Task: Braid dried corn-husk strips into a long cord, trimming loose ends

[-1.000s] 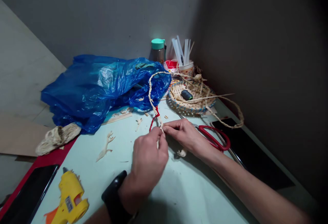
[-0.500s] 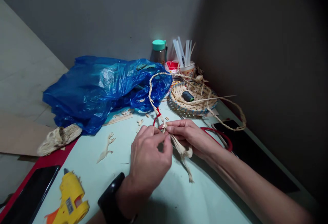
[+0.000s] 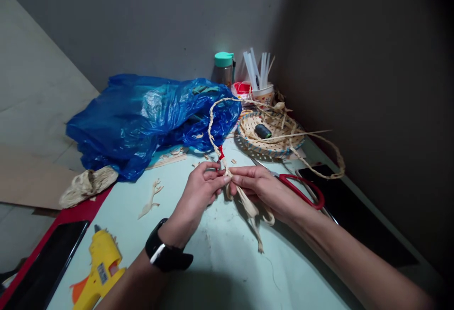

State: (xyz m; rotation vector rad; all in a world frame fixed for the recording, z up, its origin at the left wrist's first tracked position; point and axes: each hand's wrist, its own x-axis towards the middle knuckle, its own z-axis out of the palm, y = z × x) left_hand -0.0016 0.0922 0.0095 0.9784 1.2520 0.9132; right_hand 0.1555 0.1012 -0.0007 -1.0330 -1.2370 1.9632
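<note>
Both hands meet at the middle of the table on a braided cord [image 3: 212,125] of pale dried plant fibre. My left hand [image 3: 200,185], a black watch on its wrist, pinches the cord between thumb and fingers from the left. From the right, my right hand [image 3: 260,185] is closed on the same spot, thumb and forefinger together. A red tie [image 3: 221,152] is wrapped around the cord just above the fingertips. Loose fibre strands [image 3: 250,208] hang below the hands toward me. The exact pinch point is partly hidden by the fingers.
A woven basket [image 3: 248,148] holds a dark thread spool [image 3: 263,131]. Red-handled scissors [image 3: 301,191] lie right, partly behind my right hand. A blue plastic bag [image 3: 152,116] fills the back left. A yellow glue gun [image 3: 102,267] is front left. A bottle [image 3: 223,69] and paper cup [image 3: 264,95] stand behind.
My left hand has turned and dropped back from over the cord, so its thumb and fingers now show from the side. My right hand keeps its grip. The view has shifted slightly.
</note>
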